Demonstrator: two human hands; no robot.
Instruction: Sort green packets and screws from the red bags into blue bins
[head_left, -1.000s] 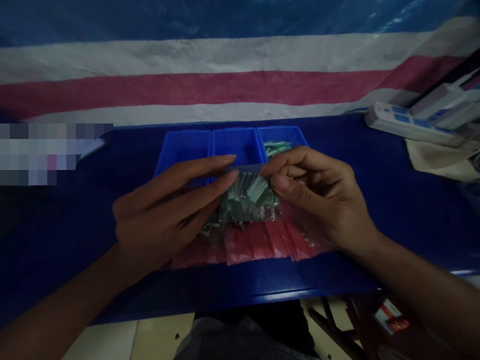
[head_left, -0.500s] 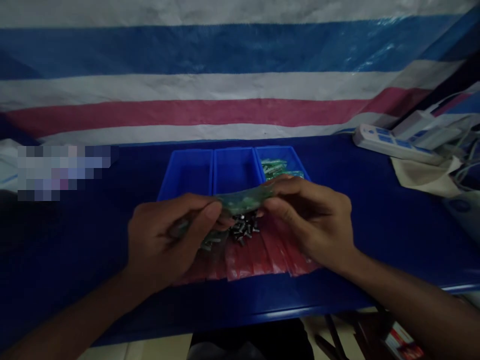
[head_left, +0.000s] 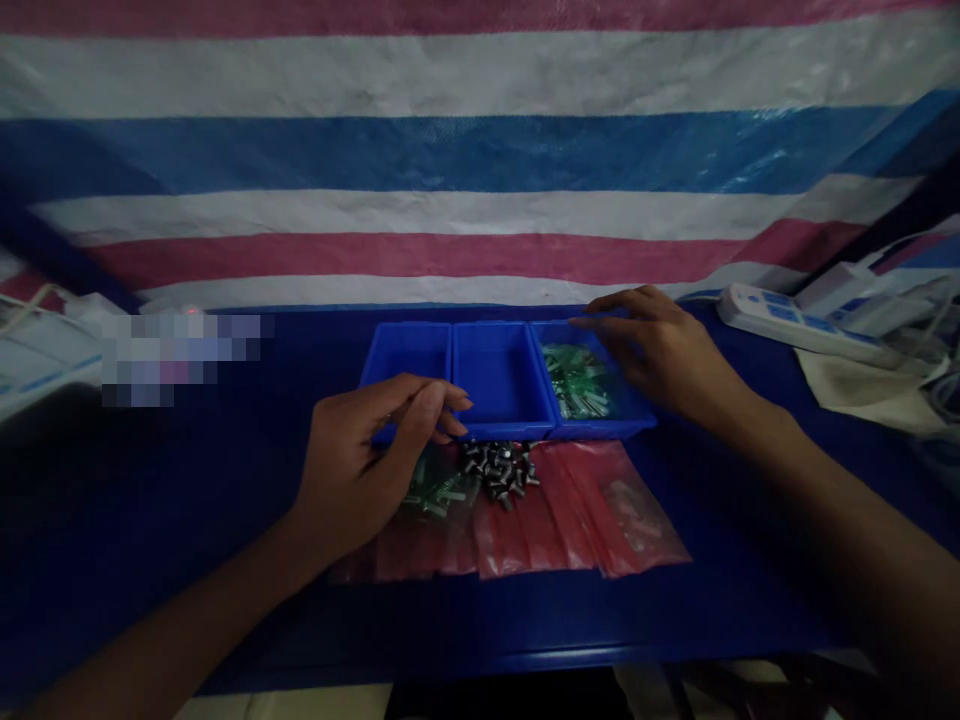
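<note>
right bin: the right-hand blue bin point(head_left: 600, 395) of a row of three is sitting near the middle of the blue surface point(head_left: 750, 520), toward its far edge, and is holding small green-filled bags point(head_left: 579, 380).
right hand: the right hand point(head_left: 664, 350) is hovering over the far right corner of that bin, its grip spread, fingers loosely extended, pinching nothing.
left hand: the left hand point(head_left: 375, 460) is resting at the near edge of the left bin point(head_left: 405, 360), fingers curled in toward the thumb; whether the grip is pinching anything, i cannot tell.
middle bin: the middle bin point(head_left: 499, 380) is standing between the other two, touching both.
screws: a small heap of dark screws point(head_left: 501, 472) is lying just in front of the middle bin.
green bag: another bag of green parts point(head_left: 439, 488) is lying just beside the screws, partly under the left hand.
red bags: a fan of red plastic bags point(head_left: 570, 510) is spreading toward the near edge of the surface.
power strip: a white power strip point(head_left: 780, 320) is lying at the far right edge.
backdrop: a striped tarp point(head_left: 450, 150) is hanging behind the far edge.
</note>
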